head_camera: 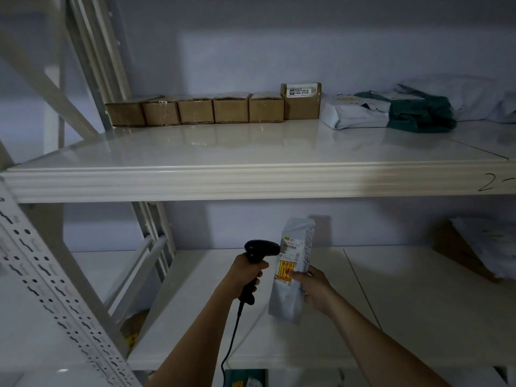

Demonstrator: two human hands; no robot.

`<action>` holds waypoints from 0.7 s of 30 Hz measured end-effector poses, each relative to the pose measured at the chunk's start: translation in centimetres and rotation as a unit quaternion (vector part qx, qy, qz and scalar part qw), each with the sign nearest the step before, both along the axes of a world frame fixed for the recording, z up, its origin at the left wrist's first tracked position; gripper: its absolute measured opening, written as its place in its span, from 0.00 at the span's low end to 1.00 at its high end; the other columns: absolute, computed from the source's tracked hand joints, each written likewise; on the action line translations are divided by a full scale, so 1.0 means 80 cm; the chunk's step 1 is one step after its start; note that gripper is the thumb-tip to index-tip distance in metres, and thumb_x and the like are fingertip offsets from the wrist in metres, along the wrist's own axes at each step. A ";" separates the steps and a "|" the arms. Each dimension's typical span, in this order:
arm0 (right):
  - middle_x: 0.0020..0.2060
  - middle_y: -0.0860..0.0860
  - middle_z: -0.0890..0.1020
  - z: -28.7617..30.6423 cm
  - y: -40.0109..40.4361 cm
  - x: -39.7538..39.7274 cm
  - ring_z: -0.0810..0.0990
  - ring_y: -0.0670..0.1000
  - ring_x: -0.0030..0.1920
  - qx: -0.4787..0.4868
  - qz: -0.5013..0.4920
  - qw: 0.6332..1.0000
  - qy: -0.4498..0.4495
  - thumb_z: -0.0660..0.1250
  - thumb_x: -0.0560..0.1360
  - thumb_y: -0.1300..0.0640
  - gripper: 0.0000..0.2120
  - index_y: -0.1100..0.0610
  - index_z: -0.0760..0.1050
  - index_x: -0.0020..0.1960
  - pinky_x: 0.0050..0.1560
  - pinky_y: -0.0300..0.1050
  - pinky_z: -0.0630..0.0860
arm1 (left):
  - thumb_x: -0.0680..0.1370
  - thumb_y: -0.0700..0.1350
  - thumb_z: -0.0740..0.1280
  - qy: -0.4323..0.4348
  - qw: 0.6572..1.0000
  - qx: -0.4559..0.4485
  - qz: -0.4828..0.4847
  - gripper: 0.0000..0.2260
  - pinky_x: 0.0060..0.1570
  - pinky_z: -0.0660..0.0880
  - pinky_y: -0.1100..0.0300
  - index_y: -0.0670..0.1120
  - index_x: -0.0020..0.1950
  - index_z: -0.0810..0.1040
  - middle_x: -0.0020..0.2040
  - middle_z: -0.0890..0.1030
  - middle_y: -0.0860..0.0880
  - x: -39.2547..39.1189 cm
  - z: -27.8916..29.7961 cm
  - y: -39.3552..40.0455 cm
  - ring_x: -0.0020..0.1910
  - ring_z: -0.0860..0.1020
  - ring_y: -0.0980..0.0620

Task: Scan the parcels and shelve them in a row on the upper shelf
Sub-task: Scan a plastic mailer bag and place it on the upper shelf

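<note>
The left hand (249, 272) holds a black scanner (258, 254). Its fingers are curled tight round the handle. The scanner's nose points right, at a label (291, 247) on a white bag (293, 270). The nose is just beside the label. A black cord (233, 335) hangs down from the scanner's handle.

The right hand (315, 289) holds the white bag. The thumb presses on the front of the bag, next to a yellow and red sticker (285, 270). The other fingers are curled round behind the bag and are mostly hidden. The bag stands up tall, tilted a little, in the air in front of the lower shelf (391, 303). It has dark writing along its right side.

On the upper shelf (251, 152), six brown boxes (212, 110) stand in a row at the back, side by side and touching. The box at the right end is taller and has a white label on it. Right of the boxes lie a white bag parcel (354, 113) and a green one (421, 113), touching each other. More white parcels lie behind them at the far right.

A number is written in dark pen on the front edge of the upper shelf, at the right.
</note>
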State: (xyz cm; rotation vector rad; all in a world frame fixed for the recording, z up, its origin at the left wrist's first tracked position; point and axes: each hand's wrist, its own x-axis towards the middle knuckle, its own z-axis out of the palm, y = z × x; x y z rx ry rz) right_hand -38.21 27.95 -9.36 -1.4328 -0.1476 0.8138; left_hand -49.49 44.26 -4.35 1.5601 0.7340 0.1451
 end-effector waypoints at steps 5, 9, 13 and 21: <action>0.53 0.52 0.87 -0.003 -0.001 0.001 0.86 0.55 0.53 -0.010 -0.008 1.000 0.000 0.72 0.76 0.62 0.16 0.55 0.79 0.63 0.46 0.50 0.83 | 0.75 0.38 0.67 0.011 0.999 -0.036 0.031 0.04 0.27 0.68 0.60 0.40 0.48 0.76 0.31 0.73 0.45 -0.010 -0.026 0.008 0.25 0.69 0.50; 0.54 0.53 0.86 -0.005 -0.001 0.002 0.85 0.56 0.54 -0.011 -0.011 1.000 0.000 0.72 0.76 0.63 0.16 0.55 0.78 0.63 0.48 0.51 0.82 | 0.74 0.39 0.68 0.008 1.000 -0.008 0.028 0.03 0.27 0.67 0.60 0.39 0.46 0.77 0.31 0.73 0.45 -0.007 -0.025 0.009 0.25 0.68 0.51; 0.54 0.54 0.86 -0.007 0.001 0.001 0.85 0.57 0.54 -0.010 -0.006 1.000 -0.002 0.72 0.77 0.63 0.15 0.56 0.79 0.63 0.47 0.50 0.81 | 0.74 0.41 0.68 0.000 1.000 0.027 0.008 0.04 0.27 0.69 0.61 0.41 0.44 0.78 0.31 0.75 0.46 0.006 -0.010 0.003 0.25 0.70 0.51; 0.54 0.55 0.86 -0.011 0.004 0.004 0.84 0.59 0.55 -0.024 0.003 0.999 -0.022 0.73 0.76 0.61 0.16 0.55 0.79 0.62 0.58 0.61 0.80 | 0.75 0.41 0.68 0.003 0.999 0.033 -0.011 0.05 0.27 0.70 0.61 0.40 0.47 0.78 0.31 0.75 0.47 0.015 -0.001 -0.002 0.26 0.71 0.52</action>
